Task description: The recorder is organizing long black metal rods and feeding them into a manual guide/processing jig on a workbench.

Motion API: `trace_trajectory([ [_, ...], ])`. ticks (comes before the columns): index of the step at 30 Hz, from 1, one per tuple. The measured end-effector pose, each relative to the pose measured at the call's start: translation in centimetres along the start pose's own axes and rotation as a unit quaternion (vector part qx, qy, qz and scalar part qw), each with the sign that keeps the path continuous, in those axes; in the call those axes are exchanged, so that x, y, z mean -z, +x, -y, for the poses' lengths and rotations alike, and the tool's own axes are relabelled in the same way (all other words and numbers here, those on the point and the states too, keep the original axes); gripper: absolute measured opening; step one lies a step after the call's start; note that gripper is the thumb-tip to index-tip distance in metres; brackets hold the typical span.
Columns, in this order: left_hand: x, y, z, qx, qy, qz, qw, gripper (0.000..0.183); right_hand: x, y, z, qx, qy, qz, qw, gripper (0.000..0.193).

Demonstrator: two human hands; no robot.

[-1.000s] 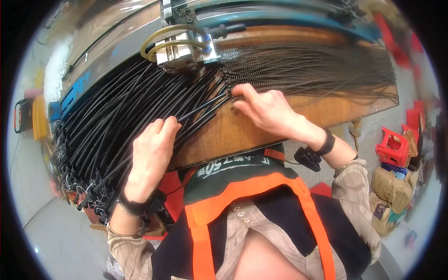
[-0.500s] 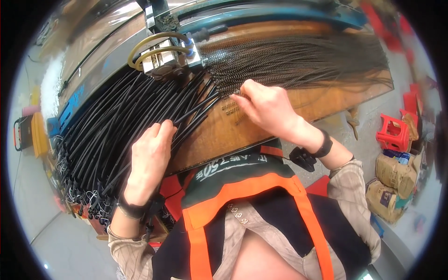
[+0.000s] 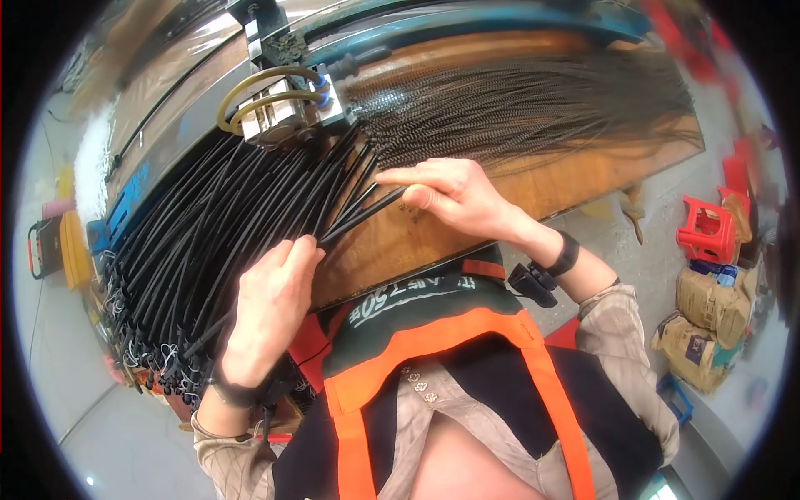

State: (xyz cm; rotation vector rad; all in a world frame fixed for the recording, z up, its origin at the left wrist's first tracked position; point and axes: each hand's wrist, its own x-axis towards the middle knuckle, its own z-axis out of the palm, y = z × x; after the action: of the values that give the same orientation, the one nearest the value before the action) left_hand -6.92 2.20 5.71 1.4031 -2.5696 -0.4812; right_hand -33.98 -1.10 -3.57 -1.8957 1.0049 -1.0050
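Now the left hand [image 3: 277, 287] is closed on a black tube [image 3: 363, 217], its length slanting away rightward over the wooden surface [image 3: 375, 257] to the right hand [image 3: 458, 196]; whether that one grips, I can't tell

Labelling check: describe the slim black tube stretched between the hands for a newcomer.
Find the brown wooden table, then its fan of thin black tubes. At the fan's right edge, one straight black tube alone bridges the bare left hand and bare right hand.
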Motion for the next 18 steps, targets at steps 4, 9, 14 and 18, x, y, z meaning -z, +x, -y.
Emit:
trace_trajectory([
  [4, 0.5, 0.4, -0.4, 0.01, -0.02, 0.029, 0.999, 0.012, 0.5, 0.2, -0.6, 0.131, -0.145, -0.032, 0.98, 0.031],
  [9, 1.0, 2.8, -1.0, 0.002, -0.085, 0.122, 0.989, 0.01, 2.3, -1.0, -2.0, 0.307, -0.296, -0.134, 0.895, 0.024],
  [14, 3.5, 4.3, -1.1, 0.049, -0.069, 0.288, 0.954, 0.007, 1.8, -1.5, -2.7, 0.341, -0.261, 0.007, 0.903, 0.024],
  [18, 2.1, 5.8, -0.8, 0.027, -0.028, 0.205, 0.978, 0.007, 1.9, -2.2, -1.6, 0.235, -0.336, 0.009, 0.912, 0.036],
])
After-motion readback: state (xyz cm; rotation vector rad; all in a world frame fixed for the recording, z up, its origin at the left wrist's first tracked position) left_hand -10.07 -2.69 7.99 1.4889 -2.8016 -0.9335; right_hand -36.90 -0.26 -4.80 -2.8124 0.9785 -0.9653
